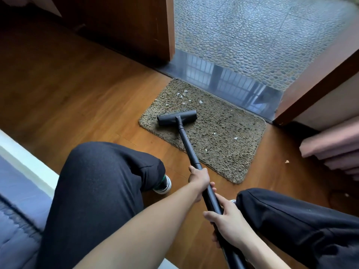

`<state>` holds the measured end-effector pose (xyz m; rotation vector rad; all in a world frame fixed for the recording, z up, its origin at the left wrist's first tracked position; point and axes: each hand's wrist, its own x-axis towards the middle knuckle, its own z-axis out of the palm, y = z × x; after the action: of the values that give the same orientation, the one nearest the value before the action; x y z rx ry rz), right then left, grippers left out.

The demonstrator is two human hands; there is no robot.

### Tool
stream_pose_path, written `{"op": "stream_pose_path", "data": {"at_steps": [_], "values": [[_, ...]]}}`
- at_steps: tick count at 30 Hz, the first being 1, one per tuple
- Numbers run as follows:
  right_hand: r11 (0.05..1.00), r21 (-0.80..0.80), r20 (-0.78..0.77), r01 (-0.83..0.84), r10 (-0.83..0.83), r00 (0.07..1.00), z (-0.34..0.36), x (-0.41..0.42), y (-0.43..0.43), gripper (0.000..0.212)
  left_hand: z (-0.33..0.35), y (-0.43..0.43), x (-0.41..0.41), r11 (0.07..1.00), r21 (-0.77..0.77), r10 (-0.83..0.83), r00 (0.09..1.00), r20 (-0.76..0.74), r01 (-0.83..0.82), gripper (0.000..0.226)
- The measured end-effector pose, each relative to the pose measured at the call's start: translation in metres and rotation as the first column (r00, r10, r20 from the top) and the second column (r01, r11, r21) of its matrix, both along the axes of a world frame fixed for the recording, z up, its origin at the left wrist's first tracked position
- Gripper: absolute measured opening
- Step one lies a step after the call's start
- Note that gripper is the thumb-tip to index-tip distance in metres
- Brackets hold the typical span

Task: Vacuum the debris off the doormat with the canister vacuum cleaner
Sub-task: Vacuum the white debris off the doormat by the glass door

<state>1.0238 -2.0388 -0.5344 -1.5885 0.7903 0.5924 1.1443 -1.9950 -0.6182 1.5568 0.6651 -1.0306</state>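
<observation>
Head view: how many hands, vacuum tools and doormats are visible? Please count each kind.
Black vacuum wand with T-shaped floor head: 1
Shaggy olive-brown rectangular doormat: 1
Hands gripping the wand: 2, left hand and right hand
Total: 4

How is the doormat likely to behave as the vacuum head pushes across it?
The doormat looks thin, flexible and loose on the smooth wood floor, so it may slide or bunch. Its shaggy pile probably drags on the vacuum head and grips the white bits.
</observation>
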Motion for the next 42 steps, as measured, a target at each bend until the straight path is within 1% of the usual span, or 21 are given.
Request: {"op": "stream_pose_path", "data": {"at_steps": [6, 16, 21, 25, 29, 34, 40, 42], "values": [[1.0, -0.017, 0.014, 0.006, -0.006, 1.0, -0.001, 0.009, -0.001, 0.041, -0.001, -0.003, 0.008, 1.0, 0.017, 0.021, 0.999, 0.031, -0.021, 0.026], [0.999, -0.037, 0.021, -0.034, 0.035, 0.999, -0.019, 0.091, -0.005, 0.045, -0.017, -0.005, 0.091, 0.996, 0.047, 0.067, 0.995, 0.073, -0.071, 0.031], [0.999, -0.038, 0.038, -0.023, 0.024, 0.999, -0.03, 0.13, -0.012, 0.039, -0.019, -0.013, 0.131, 0.996, 0.008, 0.089, 0.993, 0.072, -0.09, 0.031], [0.999, -0.043, 0.035, -0.025, 0.026, 0.999, -0.033, 0.146, -0.016, 0.035, -0.018, -0.016, 0.146, 0.997, -0.001, 0.082, 0.995, 0.061, -0.082, 0.03], [0.998, -0.044, 0.023, -0.044, 0.045, 0.999, -0.027, 0.139, -0.015, 0.034, -0.011, -0.014, 0.138, 0.997, 0.002, 0.075, 0.994, 0.074, -0.076, 0.024], [0.995, -0.04, 0.025, -0.089, 0.09, 0.996, -0.012, 0.104, -0.009, 0.032, 0.002, -0.002, 0.102, 0.998, 0.022, 0.065, 0.997, 0.047, -0.066, 0.028], [0.992, -0.047, 0.009, -0.117, 0.118, 0.993, -0.002, 0.05, 0.005, 0.046, 0.004, 0.013, 0.046, 0.995, 0.061, 0.075, 0.997, 0.024, -0.077, 0.018], [0.992, -0.048, 0.005, -0.115, 0.116, 0.993, 0.001, 0.036, 0.009, 0.051, 0.005, 0.018, 0.032, 0.995, 0.058, 0.084, 0.996, 0.028, -0.085, 0.018]]}}
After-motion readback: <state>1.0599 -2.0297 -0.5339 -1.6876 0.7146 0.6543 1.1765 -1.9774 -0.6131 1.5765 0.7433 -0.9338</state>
